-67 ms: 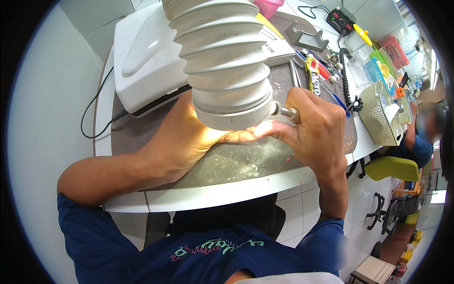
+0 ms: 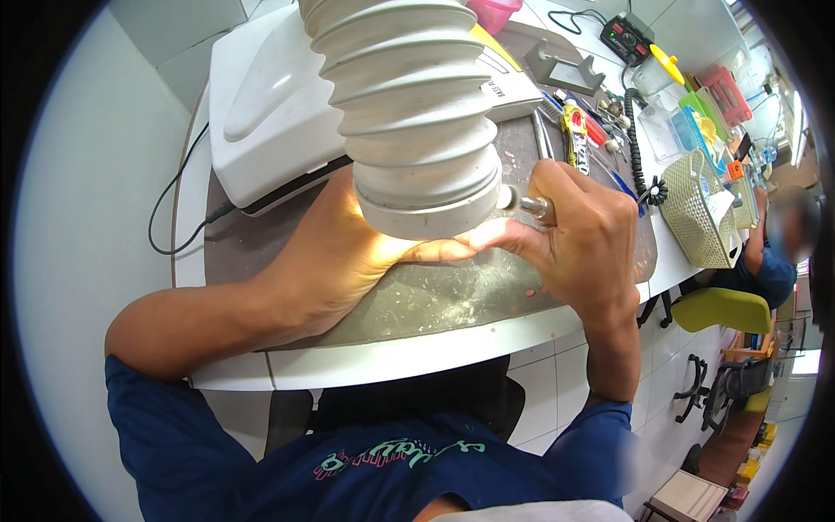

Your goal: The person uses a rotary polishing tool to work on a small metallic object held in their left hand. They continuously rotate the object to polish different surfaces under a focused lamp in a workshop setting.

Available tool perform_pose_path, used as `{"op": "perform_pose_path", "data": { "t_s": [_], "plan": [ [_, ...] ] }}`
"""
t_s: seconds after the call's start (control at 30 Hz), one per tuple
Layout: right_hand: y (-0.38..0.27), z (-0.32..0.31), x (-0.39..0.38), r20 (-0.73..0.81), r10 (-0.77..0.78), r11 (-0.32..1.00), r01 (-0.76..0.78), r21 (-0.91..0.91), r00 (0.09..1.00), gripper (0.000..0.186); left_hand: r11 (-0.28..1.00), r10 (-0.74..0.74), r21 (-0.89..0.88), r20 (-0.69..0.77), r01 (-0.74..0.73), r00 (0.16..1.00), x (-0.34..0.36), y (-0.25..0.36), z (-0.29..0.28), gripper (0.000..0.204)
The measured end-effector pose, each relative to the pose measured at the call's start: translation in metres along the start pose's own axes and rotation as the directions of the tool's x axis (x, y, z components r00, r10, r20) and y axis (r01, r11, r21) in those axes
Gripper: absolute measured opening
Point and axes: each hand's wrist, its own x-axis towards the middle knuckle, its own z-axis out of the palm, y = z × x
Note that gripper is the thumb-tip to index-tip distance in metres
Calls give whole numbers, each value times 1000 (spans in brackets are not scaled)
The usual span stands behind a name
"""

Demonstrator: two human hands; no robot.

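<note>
A ribbed white suction hose hangs over the middle of the desk, its mouth just above my hands. My left hand reaches beneath it with fingers curled inward; the hose hides most of them and whatever they hold. My right hand is closed around a slim silvery rotary handpiece, which points left. A small pale tip shows at its end, beside the hose rim. The right thumb touches a finger of my left hand below the hose mouth. Bright light falls on the fingers there.
A white rounded machine stands at the left with a black cable. Farther right lie a yellow tube, several tools and a coiled black cord. A cream basket sits at the desk's right edge; beyond it a person sits.
My right hand and the handpiece have shifted very slightly to the right, and the right thumb has changed its angle a little. My left hand looks the same.
</note>
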Motion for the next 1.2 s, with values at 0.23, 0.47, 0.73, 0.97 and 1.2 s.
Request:
{"op": "perform_pose_path", "data": {
  "t_s": [0.23,0.47,0.73,0.97,1.2],
  "plan": [
    [-3,-4,-1,69,23,1000,-21,-21,997,48,982,46,186,-27,-40,999,3,-6,-4,44],
    [0,-5,-1,64,30,999,-31,14,997,48,999,-44,-1,-19,44,999,2,-1,1,43],
    [0,-6,-1,68,15,1000,-17,19,998,51,998,-48,-43,21,49,999,1,0,2,38],
    [0,-4,-1,45,9,1000,-9,1,999,55,994,-28,-104,90,37,996,2,-1,-3,43],
    [-1,-3,-1,35,12,1000,-13,6,999,58,987,14,-158,131,7,991,3,-4,-4,39]
  ]
}}
